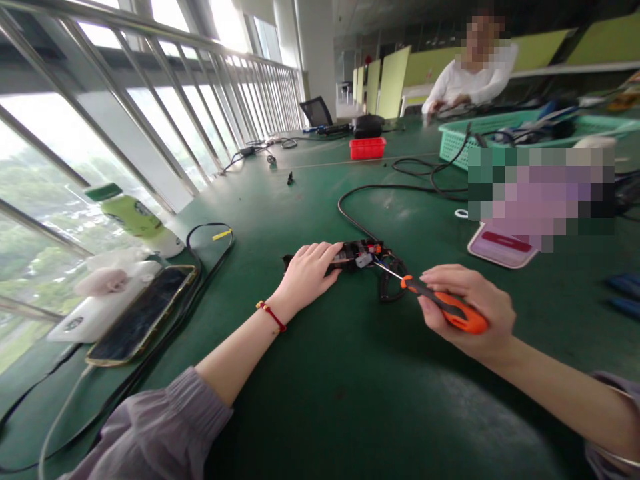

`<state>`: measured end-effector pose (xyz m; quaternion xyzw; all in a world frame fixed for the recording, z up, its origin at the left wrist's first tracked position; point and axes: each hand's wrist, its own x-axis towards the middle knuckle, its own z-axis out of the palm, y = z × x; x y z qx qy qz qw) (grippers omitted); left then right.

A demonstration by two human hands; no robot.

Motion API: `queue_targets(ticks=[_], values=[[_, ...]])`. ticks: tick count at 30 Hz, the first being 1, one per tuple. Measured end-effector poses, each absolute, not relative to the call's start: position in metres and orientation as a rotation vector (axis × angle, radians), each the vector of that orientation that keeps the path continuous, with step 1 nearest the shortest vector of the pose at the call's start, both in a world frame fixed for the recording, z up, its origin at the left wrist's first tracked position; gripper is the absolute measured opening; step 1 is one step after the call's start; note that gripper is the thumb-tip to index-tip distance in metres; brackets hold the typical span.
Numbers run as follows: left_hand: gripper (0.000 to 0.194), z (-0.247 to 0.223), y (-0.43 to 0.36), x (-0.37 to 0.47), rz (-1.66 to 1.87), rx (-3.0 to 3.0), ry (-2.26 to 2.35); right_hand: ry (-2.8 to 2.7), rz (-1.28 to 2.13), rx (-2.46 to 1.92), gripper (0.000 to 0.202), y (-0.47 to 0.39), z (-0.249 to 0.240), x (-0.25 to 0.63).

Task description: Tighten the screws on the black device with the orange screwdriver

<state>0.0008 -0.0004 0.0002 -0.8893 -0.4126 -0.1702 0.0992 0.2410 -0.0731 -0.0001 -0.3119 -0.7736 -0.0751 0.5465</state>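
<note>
An opened black corded power tool (361, 256) lies on the green table, its inner parts and red and blue wires bare. My left hand (311, 270) is closed over its body and presses it to the tabletop. An orange and black screwdriver (453, 310) is gripped in my right hand (483, 303), thumb below and fingers above. Its thin metal shaft points left, and the tip reaches the wired part of the tool; whether it touches a screw is too small to tell. A black loop-shaped handle (391, 283) sits just beside the shaft.
At left lie a phone (143, 315), a white box (75, 320), a green-capped bottle (133, 217) and black cables. Farther back are a red tray (367, 149) and a green basket (455, 150). Another phone (503, 245) lies at right; a person (473, 80) sits opposite.
</note>
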Motion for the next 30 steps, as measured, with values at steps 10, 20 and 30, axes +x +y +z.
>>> queue_targets(ticks=[10,20,30], values=[[0.038,0.0008,-0.0012,0.0001,-0.517,-2.639,-1.222,-1.796,-0.132,-0.679,0.052,-0.0715,0.0013,0.2386],[0.039,0.0006,-0.001,0.0004,-0.506,-2.637,-1.23,-1.775,-0.092,-0.708,0.051,-0.0721,0.001,0.2401],[0.039,0.0009,-0.0014,0.0005,-0.502,-2.646,-1.238,-1.776,-0.188,-0.747,0.044,-0.0735,0.0007,0.24]])
